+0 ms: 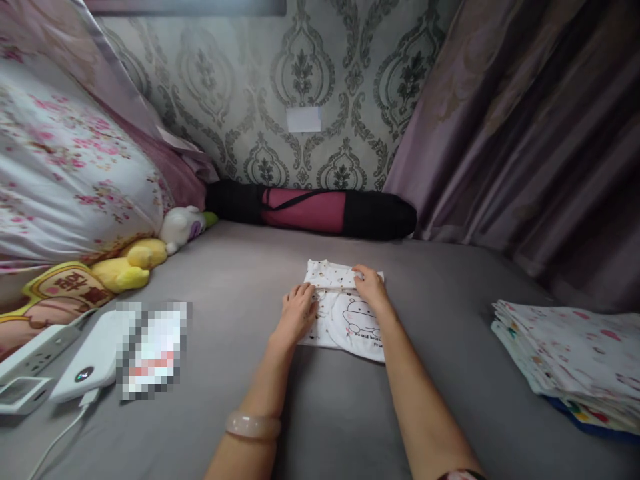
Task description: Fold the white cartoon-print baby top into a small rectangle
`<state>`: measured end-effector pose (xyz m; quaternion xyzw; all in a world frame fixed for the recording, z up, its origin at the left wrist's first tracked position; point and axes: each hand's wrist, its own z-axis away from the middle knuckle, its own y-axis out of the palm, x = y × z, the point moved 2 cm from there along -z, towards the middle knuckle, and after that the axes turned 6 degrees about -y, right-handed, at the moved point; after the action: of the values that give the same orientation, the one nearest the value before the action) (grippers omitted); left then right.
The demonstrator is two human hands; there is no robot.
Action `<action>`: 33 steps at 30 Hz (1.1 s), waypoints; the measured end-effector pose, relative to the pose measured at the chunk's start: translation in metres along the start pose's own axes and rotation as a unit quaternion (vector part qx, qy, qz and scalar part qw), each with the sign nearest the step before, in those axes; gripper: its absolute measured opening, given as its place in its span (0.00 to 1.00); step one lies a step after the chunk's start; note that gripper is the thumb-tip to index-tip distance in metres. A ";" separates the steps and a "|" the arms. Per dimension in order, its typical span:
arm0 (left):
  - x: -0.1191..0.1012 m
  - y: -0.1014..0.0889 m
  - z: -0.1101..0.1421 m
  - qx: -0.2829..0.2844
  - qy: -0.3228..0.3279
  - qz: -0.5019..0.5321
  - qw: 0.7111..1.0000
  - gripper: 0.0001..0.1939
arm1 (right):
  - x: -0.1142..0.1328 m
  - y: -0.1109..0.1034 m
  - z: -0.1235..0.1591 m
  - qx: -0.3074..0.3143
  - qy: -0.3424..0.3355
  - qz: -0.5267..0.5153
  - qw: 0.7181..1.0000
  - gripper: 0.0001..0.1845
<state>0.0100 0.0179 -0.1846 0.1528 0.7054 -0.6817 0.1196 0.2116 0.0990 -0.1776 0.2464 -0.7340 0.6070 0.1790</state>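
A small white printed baby garment (323, 333) lies on the grey bed sheet, its far part folded over into a narrow strip. On its near part is a round panel with a cartoon animal and lettering, partly hidden by my right forearm. My left hand (299, 310) is at the garment's left edge, near the end of the folded strip, fingers bent over the cloth. At the strip's right end, my right hand (371, 287) holds the cloth with curled fingers. Both thumbs are mostly hidden. A pale bangle (253, 425) circles my left wrist.
A stack of folded cloths (575, 350) lies at right. To the left are a white power bank (97, 353) with a cable, a power strip (40, 350), a blurred-out item (156, 350) and plush toys (145, 257). A black and red long bag (305, 210) lies along the wall.
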 end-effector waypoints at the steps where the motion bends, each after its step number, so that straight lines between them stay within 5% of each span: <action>1: 0.000 0.000 0.000 0.001 -0.001 0.001 1.000 0.21 | 0.001 0.000 0.001 0.004 0.003 0.010 1.000 0.21; 18: 0.004 0.005 -0.002 0.024 -0.015 -0.008 1.000 0.22 | 0.004 0.003 0.010 0.017 -0.014 0.107 0.994 0.20; 24: 0.008 0.009 -0.005 -0.001 0.005 -0.005 1.000 0.21 | 0.009 0.000 0.015 -0.034 -0.020 0.174 0.984 0.22; 29: 0.011 0.013 -0.007 -0.049 0.054 0.024 0.997 0.21 | 0.031 0.023 0.023 0.023 -0.095 0.156 0.983 0.28; 33: 0.013 0.022 -0.008 -0.026 0.060 0.020 0.998 0.22 | 0.034 0.041 0.029 0.063 -0.087 0.150 0.983 0.34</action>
<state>0.0068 0.0269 -0.2089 0.2041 0.7256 -0.6502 0.0950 0.1613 0.0718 -0.1975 0.1961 -0.7358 0.6482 0.0049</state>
